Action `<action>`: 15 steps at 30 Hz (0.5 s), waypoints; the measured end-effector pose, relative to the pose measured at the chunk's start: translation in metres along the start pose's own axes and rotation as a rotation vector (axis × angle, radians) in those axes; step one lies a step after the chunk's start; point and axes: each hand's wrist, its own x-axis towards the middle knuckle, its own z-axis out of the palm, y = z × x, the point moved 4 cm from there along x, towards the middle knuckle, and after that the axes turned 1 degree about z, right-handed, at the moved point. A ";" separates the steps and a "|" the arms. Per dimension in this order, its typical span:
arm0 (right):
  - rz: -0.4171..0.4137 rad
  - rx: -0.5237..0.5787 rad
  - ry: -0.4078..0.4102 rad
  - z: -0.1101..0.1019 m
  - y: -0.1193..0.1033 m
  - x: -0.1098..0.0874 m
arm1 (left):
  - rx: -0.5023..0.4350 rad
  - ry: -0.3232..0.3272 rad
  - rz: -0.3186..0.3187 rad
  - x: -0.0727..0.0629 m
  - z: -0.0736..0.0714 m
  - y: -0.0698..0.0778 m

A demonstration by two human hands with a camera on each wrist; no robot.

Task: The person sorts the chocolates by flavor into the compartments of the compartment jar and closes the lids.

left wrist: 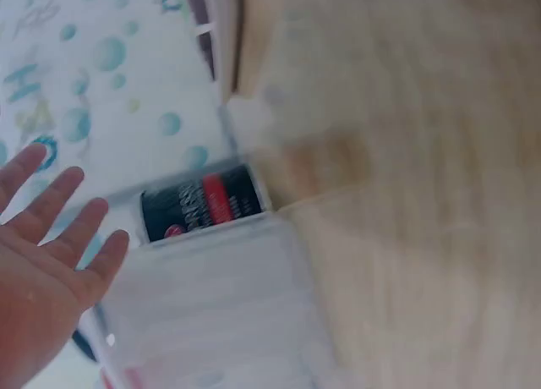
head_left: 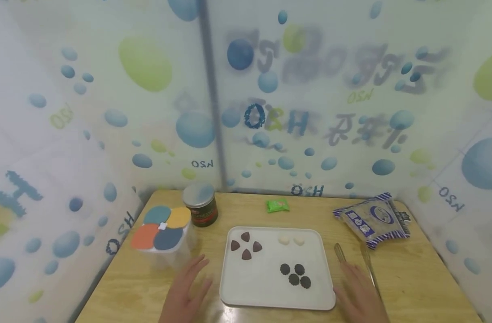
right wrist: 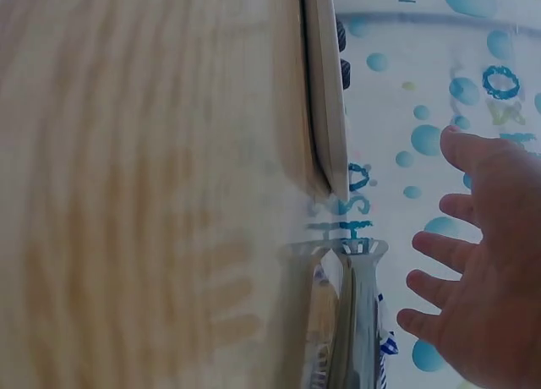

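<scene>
A white tray [head_left: 266, 291] lies between the two hands. On it are several brown drop-shaped pieces [head_left: 246, 254] at the left, two pale pieces [head_left: 284, 240] at the back and several dark ridged rounds [head_left: 294, 279] at the right. My left hand [head_left: 186, 291], fingers spread and holding nothing, hovers between the tray and a clear box with a four-coloured lid [head_left: 167, 239]. To the tray's right, my right hand [head_left: 360, 294] is also spread and holds nothing. Beneath it lie metal tongs [head_left: 368, 264], partly hidden by it; in the right wrist view the tongs [right wrist: 363, 296] and hand [right wrist: 490, 262] are apart.
Behind the box stands a dark can [head_left: 201, 211] with a silvery lid. A small green packet [head_left: 278, 205] lies at the table's back. At the back right is a blue-and-white bag [head_left: 372, 220]. Patterned curtains [head_left: 310, 134] enclose the wooden table [head_left: 246, 213].
</scene>
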 end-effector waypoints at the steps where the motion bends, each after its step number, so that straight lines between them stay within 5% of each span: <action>1: 0.008 0.013 0.002 -0.001 0.001 -0.001 | -0.028 0.018 -0.017 0.002 -0.008 0.002; 6: 0.070 0.039 -0.028 -0.005 0.003 -0.004 | -0.159 0.210 0.046 0.016 -0.050 0.006; 10: 0.157 0.050 -0.081 -0.011 0.003 -0.003 | -0.108 0.337 0.074 0.028 -0.078 -0.011; 15: 0.176 0.067 -0.087 -0.009 0.003 -0.003 | 0.036 0.278 -0.029 0.038 -0.095 -0.043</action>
